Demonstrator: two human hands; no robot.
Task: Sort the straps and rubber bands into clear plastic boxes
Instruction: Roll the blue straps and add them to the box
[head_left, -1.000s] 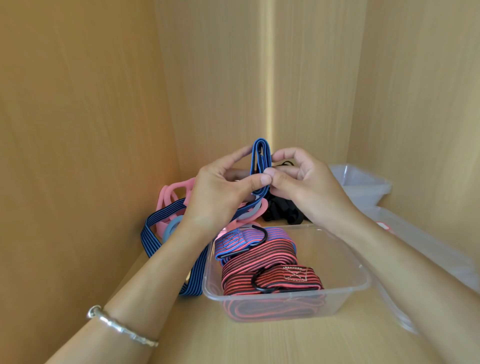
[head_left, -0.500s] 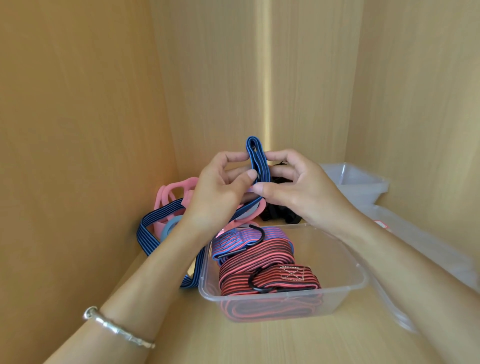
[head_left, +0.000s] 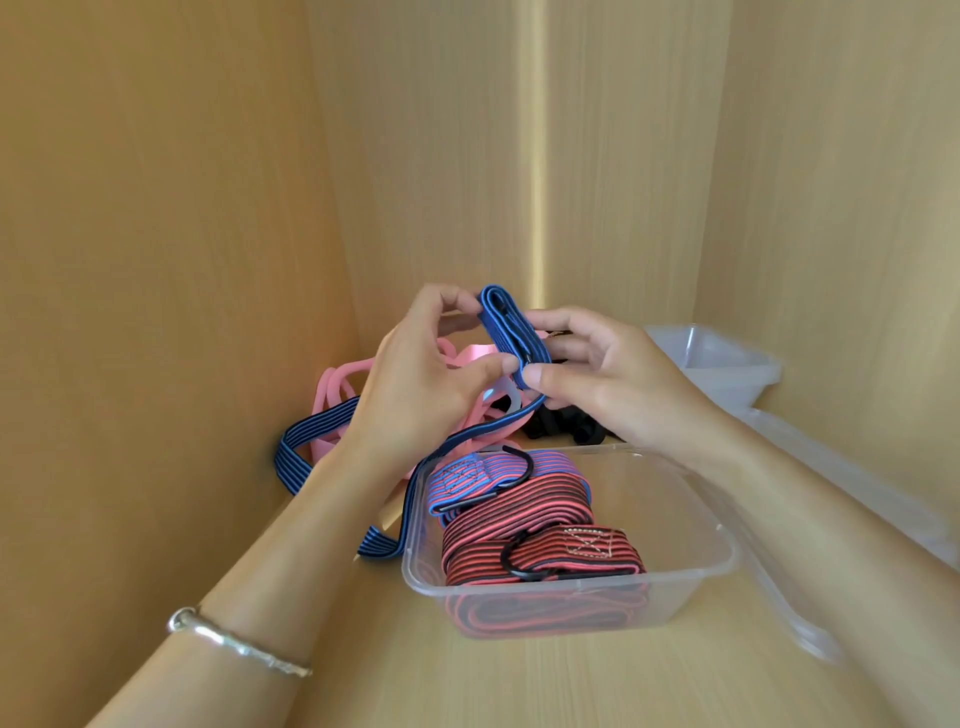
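Note:
Both hands hold a blue striped elastic strap (head_left: 506, 327) above the shelf, folded into a short bundle. My left hand (head_left: 431, 374) pinches the fold from the left and my right hand (head_left: 597, 379) pinches it from the right. The strap's loose tail (head_left: 296, 449) loops down to the shelf on the left. Below, a clear plastic box (head_left: 691, 582) holds a blue-and-pink strap (head_left: 483, 475) and folded red-and-black straps (head_left: 540, 545) with black hooks. Pink rubber bands (head_left: 337, 384) lie behind my left hand.
I am inside a wooden cabinet with walls close on left, back and right. Black straps (head_left: 566, 423) lie under my right hand. A second clear box (head_left: 722, 358) stands at the back right, and a clear lid or box (head_left: 852, 514) lies along the right wall.
The folded top of the blue strap has tilted to the left and sits a little lower between my fingers. My hands have shifted slightly while working the fold.

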